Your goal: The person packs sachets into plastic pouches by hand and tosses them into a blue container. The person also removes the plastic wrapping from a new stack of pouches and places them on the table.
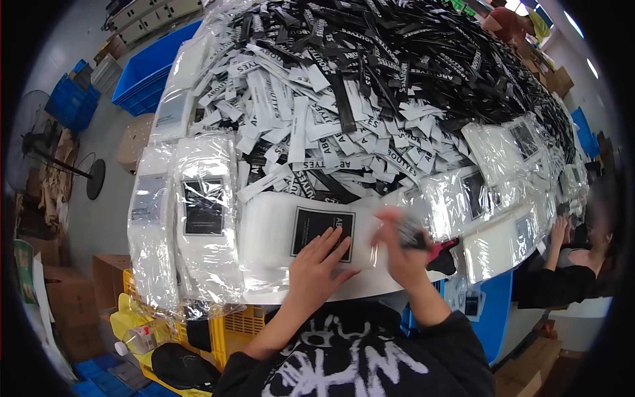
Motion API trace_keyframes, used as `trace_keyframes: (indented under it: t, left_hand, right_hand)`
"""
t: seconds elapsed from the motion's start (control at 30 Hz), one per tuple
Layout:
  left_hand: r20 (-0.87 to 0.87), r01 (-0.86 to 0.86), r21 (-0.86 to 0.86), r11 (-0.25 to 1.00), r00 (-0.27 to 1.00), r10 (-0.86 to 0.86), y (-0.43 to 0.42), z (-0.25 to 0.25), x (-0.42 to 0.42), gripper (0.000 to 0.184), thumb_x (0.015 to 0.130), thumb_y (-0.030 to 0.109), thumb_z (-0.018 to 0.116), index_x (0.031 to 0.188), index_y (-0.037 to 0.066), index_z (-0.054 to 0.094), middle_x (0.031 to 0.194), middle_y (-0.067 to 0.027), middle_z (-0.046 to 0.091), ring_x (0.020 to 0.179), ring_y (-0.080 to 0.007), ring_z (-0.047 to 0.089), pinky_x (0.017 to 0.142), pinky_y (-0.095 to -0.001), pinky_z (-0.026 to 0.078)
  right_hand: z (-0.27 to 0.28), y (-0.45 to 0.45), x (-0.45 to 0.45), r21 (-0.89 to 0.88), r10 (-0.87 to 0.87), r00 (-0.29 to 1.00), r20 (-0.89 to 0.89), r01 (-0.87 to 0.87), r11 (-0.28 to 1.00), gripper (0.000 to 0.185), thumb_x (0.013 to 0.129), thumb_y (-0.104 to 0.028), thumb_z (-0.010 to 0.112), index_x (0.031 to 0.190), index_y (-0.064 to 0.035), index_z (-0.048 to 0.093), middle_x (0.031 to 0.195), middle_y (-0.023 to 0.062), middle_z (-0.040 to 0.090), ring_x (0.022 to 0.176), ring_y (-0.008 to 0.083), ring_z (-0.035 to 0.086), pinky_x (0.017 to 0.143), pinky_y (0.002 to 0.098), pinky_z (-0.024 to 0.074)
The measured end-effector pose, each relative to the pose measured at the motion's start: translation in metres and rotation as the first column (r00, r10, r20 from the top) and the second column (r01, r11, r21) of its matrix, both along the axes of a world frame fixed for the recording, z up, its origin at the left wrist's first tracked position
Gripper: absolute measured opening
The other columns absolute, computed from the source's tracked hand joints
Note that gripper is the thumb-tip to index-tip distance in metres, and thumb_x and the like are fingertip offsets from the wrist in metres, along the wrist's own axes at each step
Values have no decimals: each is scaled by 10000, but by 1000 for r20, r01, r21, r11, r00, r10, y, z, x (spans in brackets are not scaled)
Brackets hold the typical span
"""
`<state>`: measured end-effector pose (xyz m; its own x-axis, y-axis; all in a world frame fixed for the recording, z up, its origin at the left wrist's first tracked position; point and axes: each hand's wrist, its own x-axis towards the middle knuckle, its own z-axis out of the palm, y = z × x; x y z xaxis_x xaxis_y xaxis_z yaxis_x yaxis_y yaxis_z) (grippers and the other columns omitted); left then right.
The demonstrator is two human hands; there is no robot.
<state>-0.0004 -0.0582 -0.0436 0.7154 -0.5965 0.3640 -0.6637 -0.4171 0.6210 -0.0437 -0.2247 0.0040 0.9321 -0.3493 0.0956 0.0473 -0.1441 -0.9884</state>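
Observation:
My left hand [321,261] lies flat, fingers apart, on a stack of translucent plastic bags [264,228] with a black printed label [311,231]. Just to its right is my right hand [400,255], raised at the stack's right end and smeared by motion. A blurred dark grey thing [413,234] shows against its fingers; whether the hand grips it is unclear. Beside that hand lies a pink and black item [443,251] whose kind I cannot make out. Beyond both hands, white strip packets [297,129] and black strip packets [410,59] form a large heap.
Wrapped bag bundles [205,255] stand on the left, with more bundles [496,245] on the right. A yellow crate [245,321] and a blue bin [496,304] sit below the table edge. Another person [575,258] works at the right; a fan [59,159] stands left.

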Motion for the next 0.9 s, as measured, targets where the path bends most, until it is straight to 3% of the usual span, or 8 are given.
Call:
trace_keyframes:
  t: [0.07,0.17,0.3,0.4,0.43,0.67,0.77,0.9]
  left_hand:
    - [-27,52,20,998,998,-51,4,4,4,468,725,284,731,1124,64,622,1270,-120,542,1162,-281,528,955,-398,431]
    - [-64,112,30,993,992,-110,8,11,6,433,759,213,704,1155,69,608,1246,-130,556,1166,-291,522,958,-403,425]
    - [-92,63,-59,996,993,-68,8,9,10,291,830,96,610,1107,7,606,1134,-148,617,1078,-301,583,906,-367,459]
    - [-194,-262,-166,951,954,229,9,-2,-7,249,837,29,555,1075,-19,606,1063,-172,638,918,-296,635,780,-333,504]
    - [-162,-313,-259,914,947,279,6,1,-9,245,830,-8,538,1063,-25,608,1029,-180,646,840,-292,651,716,-322,519]
    - [155,109,-225,968,985,-75,1,-2,-39,350,674,-21,680,1021,21,651,1075,-140,638,925,-257,635,749,-338,499]
    - [144,183,-78,980,975,-170,9,-5,-38,371,686,45,722,1046,20,638,1109,-134,623,977,-254,620,790,-353,487]
    - [-597,55,-310,949,765,-239,24,28,-41,365,721,112,739,1040,-12,613,968,-154,662,846,-264,664,709,-350,511]
  right_hand:
    - [-33,-8,-49,255,-153,965,211,97,962,156,885,-17,544,1030,17,497,736,43,539,570,105,495,531,234,413]
    - [-62,-15,-73,-168,-274,945,177,303,938,117,925,-85,497,1000,3,480,650,7,445,502,85,415,470,221,342]
    - [-65,-7,-87,228,-496,808,318,443,867,149,921,-111,523,834,9,516,591,22,492,459,64,393,436,220,339]
    - [-89,-4,-94,-64,-366,926,94,372,926,209,932,-136,519,776,3,515,608,28,519,469,65,424,438,215,340]
    - [-90,1,-90,86,-364,885,291,355,931,267,942,-192,518,750,-7,537,624,26,540,507,66,455,453,208,338]
    - [-66,-3,-90,332,-314,948,-55,313,890,290,949,-212,507,787,16,586,634,-9,530,562,54,444,486,216,328]
    - [-38,-15,-73,48,-54,989,-139,61,997,174,881,-146,616,811,13,624,621,-12,524,548,38,403,465,221,308]
    - [-24,0,-60,-105,307,951,-20,-308,946,86,775,-95,700,778,-25,650,651,45,570,561,145,507,521,289,391]
